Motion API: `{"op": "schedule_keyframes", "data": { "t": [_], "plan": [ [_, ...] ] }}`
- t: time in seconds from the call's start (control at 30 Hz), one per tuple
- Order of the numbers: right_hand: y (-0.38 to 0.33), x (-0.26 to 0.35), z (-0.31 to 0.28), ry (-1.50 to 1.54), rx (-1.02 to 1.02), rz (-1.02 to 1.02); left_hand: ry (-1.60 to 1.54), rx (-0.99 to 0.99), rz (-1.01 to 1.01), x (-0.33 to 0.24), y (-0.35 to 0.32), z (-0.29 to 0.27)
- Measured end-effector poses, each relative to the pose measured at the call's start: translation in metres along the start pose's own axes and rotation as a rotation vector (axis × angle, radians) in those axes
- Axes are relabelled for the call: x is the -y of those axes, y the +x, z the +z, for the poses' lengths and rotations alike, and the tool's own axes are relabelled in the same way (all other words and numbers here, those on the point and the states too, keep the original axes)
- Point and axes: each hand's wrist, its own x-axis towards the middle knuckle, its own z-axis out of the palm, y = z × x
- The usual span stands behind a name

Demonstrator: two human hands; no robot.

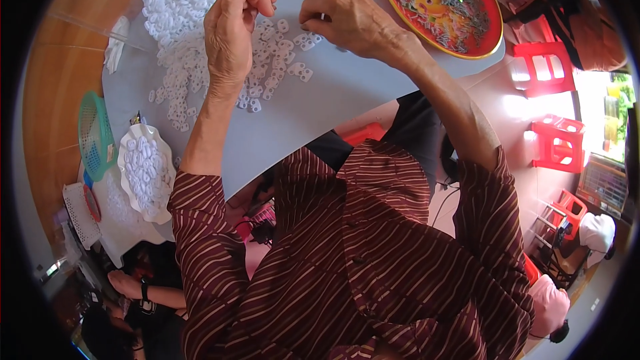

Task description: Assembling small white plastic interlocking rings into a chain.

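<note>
Left hand (230, 27) is held raised over the grey table (300, 120), fingers curled in w/ tips pinched together; whether a piece is gripped can't be told. Right hand (347, 20) is pressed down at the edge of the small white plastic rings (193, 33), fingers bent, seemingly nipping one. A large heap is left unsorted at upper left. Some finished work is suggested by the white tray (143, 173) of rings & the red round tray (443, 3), approx part-way

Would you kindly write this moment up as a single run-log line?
left hand: fingers pinched, above white plastic pieces | right hand: fingertips down among pieces | surface: grey table | nearby: red tray, white dish of pieces
</note>
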Motion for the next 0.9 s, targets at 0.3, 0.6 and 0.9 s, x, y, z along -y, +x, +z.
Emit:
{"op": "schedule_keyframes", "data": {
  "t": [0.3, 0.6, 0.9],
  "plan": [
    [0.033, 0.005, 0.028, -0.095, 0.08, -0.004, 0.003, -0.039, -0.043, 0.0, -0.009, -0.014],
    [0.018, 0.004, 0.007, -0.223, 0.007, 0.129, 0.14, -0.035, -0.104, 0.003, -0.021, -0.019],
    [0.007, 0.016, 0.015, -0.317, 0.168, 0.02, 0.173, -0.029, -0.148, 0.0, -0.028, -0.004]
  ]
}}
